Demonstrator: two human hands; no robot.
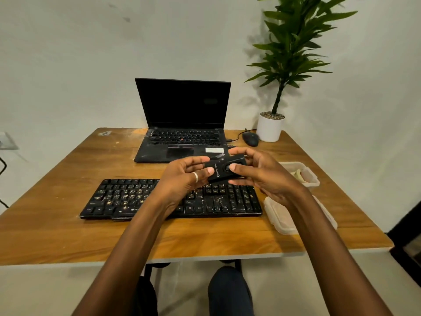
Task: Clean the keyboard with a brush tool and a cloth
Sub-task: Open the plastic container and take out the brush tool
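Both hands meet in the middle of the frame, clamped on one black brush tool [219, 169]. It is a closed, blocky case with a pale logo, and no bristles show. The left hand [184, 176] curls round its left end with the thumb laid on top. The right hand [262, 176] pinches the right end, its thumb on a round button. Two hands on so small a thing suggests that it is being opened or slid out, not yet used.

They hold it in the air above the keyboard [127, 199], apart from the keys. The keyboard lies flat across the lower middle of the wooden table [57, 236], speckled with pale crumbs, thickest on its left half. It sits close to the near edge, probably for easy reach.

One open laptop [182, 124] with a dark screen stands behind it at upper centre. One mouse [250, 139] and one potted plant [270, 128] are pushed to the far right corner, out of the way. At the right edge are two clear plastic pieces. One tub [313, 179] holds something pale, possibly the cloth, though I cannot tell. Nearer lies what looks like its lid [280, 215], partly hidden by the right forearm
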